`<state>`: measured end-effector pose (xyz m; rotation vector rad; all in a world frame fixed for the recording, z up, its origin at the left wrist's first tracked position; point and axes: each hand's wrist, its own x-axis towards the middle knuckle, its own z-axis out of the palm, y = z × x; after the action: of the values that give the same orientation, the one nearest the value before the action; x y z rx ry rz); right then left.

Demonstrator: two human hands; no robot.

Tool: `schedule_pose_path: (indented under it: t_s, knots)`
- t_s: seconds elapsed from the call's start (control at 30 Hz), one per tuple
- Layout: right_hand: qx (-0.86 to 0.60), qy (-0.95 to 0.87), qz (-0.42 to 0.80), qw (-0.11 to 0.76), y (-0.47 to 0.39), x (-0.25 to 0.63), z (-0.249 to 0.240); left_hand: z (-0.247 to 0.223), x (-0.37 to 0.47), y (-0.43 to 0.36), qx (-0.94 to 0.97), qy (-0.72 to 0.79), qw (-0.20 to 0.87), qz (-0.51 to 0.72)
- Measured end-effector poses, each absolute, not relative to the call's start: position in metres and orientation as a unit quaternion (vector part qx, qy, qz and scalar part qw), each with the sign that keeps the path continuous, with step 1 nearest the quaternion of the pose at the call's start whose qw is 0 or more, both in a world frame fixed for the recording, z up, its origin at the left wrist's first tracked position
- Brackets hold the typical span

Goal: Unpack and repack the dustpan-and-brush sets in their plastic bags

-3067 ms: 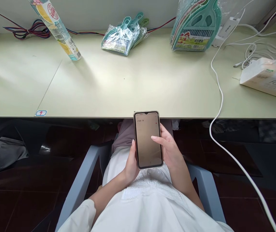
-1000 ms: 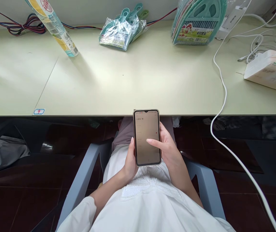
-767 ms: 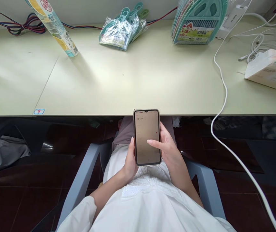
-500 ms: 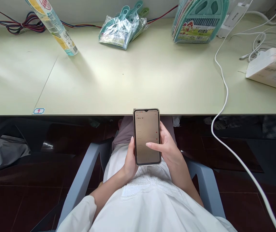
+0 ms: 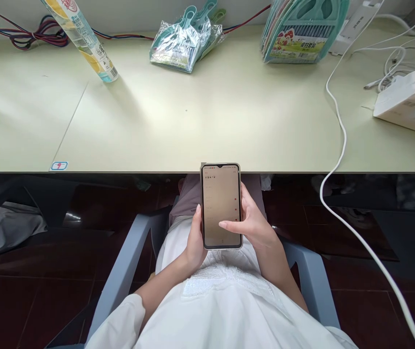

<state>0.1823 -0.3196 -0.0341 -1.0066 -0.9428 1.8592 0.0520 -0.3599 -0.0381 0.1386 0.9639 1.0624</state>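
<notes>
A smartphone [image 5: 221,201] is held upright over my lap, its lit screen facing me and its top end level with the desk's front edge. My left hand [image 5: 195,240] is closed on the phone's left side, thumb along the edge. Around the right side wraps my right hand [image 5: 256,223], with its thumb lying over the lower part of the screen. The fingers behind the phone are mostly hidden. The writing on the screen is too small to read.
On the pale desk [image 5: 156,126] stand a tall clear cup stack or bottle with a printed label [image 5: 87,41], wrapped dustpan sets [image 5: 180,46], a bigger brush-set pack [image 5: 301,39] and a tissue pack [image 5: 410,104]. A white cable [image 5: 343,140] hangs over the front edge. Chair armrests [image 5: 123,271] flank me.
My right thumb has shifted slightly down the screen. The rows on the screen sit a little differently. The camera view has moved a little; both hands keep their hold.
</notes>
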Motion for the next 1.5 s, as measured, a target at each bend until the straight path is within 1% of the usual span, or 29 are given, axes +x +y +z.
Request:
schedule_pose_path:
  t_s: [0.23, 0.33, 0.53, 0.77, 0.93, 1.23, 1.5]
  knots:
    - [-0.385, -0.391, 0.745, 0.379, -0.320, 0.190, -0.036, -0.033, 0.052, -0.358, 0.073, 0.428, 0.760, 0.484]
    - [-0.378, -0.385, 0.747, 0.389, -0.322, 0.189, -0.038, -0.034, 0.052, -0.358, 0.080, 0.427, 0.763, 0.479]
    - [-0.413, -0.365, 0.720, 0.421, -0.323, 0.182, -0.039, -0.032, 0.053, -0.358, 0.074, 0.439, 0.752, 0.486]
    - [-0.414, -0.378, 0.717, 0.414, -0.322, 0.181, -0.037, -0.031, 0.053, -0.358, 0.085, 0.444, 0.752, 0.479]
    - [-0.410, -0.363, 0.720, 0.427, -0.323, 0.180, -0.039, -0.033, 0.053, -0.358, 0.079, 0.453, 0.746, 0.481]
    - [-0.406, -0.391, 0.722, 0.400, -0.320, 0.182, -0.039, -0.032, 0.053, -0.357, 0.069, 0.458, 0.747, 0.477]
    - [-0.405, -0.394, 0.723, 0.398, -0.320, 0.182, -0.040, -0.033, 0.053, -0.357, 0.070, 0.467, 0.747, 0.469]
